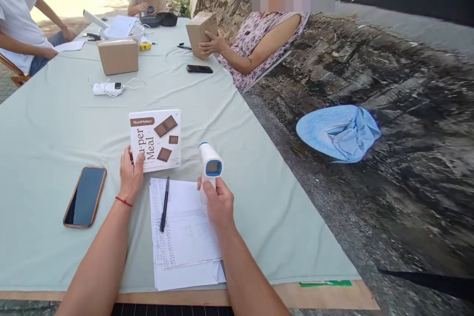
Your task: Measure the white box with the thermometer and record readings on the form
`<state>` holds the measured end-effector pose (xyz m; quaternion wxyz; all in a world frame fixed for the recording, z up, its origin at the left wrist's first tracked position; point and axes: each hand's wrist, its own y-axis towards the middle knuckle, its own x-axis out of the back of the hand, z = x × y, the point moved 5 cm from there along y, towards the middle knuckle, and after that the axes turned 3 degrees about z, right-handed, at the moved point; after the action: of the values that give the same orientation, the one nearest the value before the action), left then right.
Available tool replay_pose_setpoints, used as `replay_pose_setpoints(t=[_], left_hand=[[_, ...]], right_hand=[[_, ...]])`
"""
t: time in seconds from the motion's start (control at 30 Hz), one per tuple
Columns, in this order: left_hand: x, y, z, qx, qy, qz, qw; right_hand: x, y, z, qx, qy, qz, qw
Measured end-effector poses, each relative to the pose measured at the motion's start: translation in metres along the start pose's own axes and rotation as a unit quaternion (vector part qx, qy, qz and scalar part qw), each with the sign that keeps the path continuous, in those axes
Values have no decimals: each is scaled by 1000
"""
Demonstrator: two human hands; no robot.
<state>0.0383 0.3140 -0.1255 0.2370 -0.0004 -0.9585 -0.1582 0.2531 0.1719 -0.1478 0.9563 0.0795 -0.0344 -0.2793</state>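
My left hand (132, 173) grips the lower left edge of a white box (168, 155) printed with brown chocolate squares, its thumb on the front face. In my right hand (218, 202) is a white and blue infrared thermometer (212, 160), held by its handle with the small screen facing me. Below and between my hands lie printed sheets of paper (188, 237), with a black pen (165, 205) across their left side. A phone in a brown case (85, 197) rests face up to the left of my left forearm.
Farther up the cloth-covered table (259, 237) are a cardboard box (117, 57), a white device with a cord (107, 89) and a black phone (199, 68). A person at the right holds another carton (202, 34). A blue hat (336, 133) lies on the stone ledge.
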Motion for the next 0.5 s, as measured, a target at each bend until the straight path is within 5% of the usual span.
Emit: replay_pose_setpoints(t=[0.13,0.5], left_hand=[[-18,-8,-7,-46,12,54,997],[-23,-12,-18,-147,43,83,985]], right_hand=[[-28,-9,16,-46,131,75,988],[-38,3,24,-42,198,77,976]])
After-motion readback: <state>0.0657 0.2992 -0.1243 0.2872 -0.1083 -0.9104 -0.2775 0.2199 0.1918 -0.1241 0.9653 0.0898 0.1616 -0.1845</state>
